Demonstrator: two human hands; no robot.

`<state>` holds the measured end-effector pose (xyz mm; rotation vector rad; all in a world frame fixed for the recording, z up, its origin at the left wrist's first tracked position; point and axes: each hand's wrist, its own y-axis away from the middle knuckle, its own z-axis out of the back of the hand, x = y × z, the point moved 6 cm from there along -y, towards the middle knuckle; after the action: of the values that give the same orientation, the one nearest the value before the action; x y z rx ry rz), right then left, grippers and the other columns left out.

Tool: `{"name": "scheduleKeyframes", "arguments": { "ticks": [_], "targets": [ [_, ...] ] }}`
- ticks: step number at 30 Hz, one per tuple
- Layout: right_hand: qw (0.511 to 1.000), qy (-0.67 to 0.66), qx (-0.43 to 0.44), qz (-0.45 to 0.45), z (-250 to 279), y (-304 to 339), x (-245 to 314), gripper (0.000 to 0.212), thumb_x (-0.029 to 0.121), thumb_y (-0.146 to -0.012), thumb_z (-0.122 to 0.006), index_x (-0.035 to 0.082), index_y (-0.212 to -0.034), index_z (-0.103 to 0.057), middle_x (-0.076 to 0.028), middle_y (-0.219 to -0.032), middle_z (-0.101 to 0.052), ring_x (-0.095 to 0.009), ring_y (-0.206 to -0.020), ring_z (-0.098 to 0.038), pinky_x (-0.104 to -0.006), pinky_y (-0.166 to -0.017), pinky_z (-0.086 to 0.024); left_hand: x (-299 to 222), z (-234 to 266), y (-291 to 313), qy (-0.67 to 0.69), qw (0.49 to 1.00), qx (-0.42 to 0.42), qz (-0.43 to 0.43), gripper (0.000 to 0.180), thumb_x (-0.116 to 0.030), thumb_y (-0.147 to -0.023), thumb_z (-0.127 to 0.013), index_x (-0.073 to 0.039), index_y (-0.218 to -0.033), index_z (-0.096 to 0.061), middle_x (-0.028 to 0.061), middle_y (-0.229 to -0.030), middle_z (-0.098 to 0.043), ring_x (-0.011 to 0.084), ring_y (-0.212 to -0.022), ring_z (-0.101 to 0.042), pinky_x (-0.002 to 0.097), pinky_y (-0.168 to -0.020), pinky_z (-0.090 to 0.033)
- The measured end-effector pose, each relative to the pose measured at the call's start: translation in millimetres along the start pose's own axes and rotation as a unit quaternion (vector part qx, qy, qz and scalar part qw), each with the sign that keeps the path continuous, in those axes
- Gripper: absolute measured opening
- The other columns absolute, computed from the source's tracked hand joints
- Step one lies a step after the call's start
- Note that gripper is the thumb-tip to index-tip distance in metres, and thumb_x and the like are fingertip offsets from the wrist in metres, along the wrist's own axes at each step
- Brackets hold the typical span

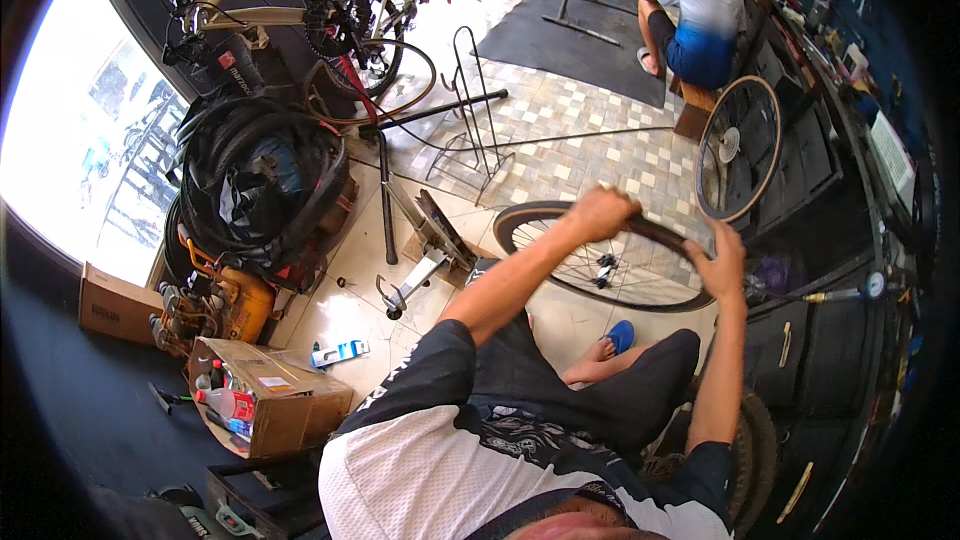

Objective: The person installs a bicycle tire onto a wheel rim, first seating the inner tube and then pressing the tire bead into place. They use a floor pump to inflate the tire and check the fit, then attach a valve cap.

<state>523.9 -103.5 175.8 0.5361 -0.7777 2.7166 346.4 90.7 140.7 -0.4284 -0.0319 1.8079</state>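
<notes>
In front of me a spoked bicycle wheel (640,306) with a dark tyre is held tilted above the tiled floor, its black hub (604,270) facing up. My left hand (605,212) is closed round the tyre at the far side. At the right edge of the same tyre, my right hand (722,262) grips with thumb and fingers on either side. The tyre stretch between both hands looks dark and slightly blurred. Part of the rim is hidden behind my left forearm.
A second wheel (775,155) leans against black drawers at right. A person (700,15) sits on a low wooden stool farther back. At left are a tyre pile (270,175), an orange compressor (245,290) and a cardboard box (300,405). A metal stand (425,265) is nearby.
</notes>
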Motion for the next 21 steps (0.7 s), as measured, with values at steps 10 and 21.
{"name": "scheduleKeyframes", "arguments": {
  "ticks": [10,21],
  "targets": [
    [0.996,0.049,0.070,-0.013,-60.8,-5.0,-24.2,0.060,0.061,-0.100,-0.059,0.002,-0.104,-0.067,-0.020,-0.100,-0.066,-0.043,-0.099,-0.061,-0.0509,-0.086,-0.045,44.9,-26.6,29.8,0.094,0.991,-0.048,0.079,0.048,-0.054,-0.101,-0.060,-0.007,-0.106,-0.069,0.0177,-0.099,-0.073,0.0395,-0.097,-0.070,0.0528,-0.086,-0.053],
    [0.988,0.118,-0.094,-0.024,-91.4,-19.7,6.1,0.039,0.039,-0.104,-0.055,0.009,-0.085,-0.072,-0.014,-0.082,-0.072,-0.038,-0.078,-0.069,-0.0503,-0.075,-0.052,9.1,-37.7,23.9,0.004,0.973,-0.177,0.149,0.050,-0.053,-0.099,-0.064,-0.006,-0.083,-0.065,0.0160,-0.077,-0.070,0.0380,-0.074,-0.070,0.0493,-0.071,-0.055]
  ]
}}
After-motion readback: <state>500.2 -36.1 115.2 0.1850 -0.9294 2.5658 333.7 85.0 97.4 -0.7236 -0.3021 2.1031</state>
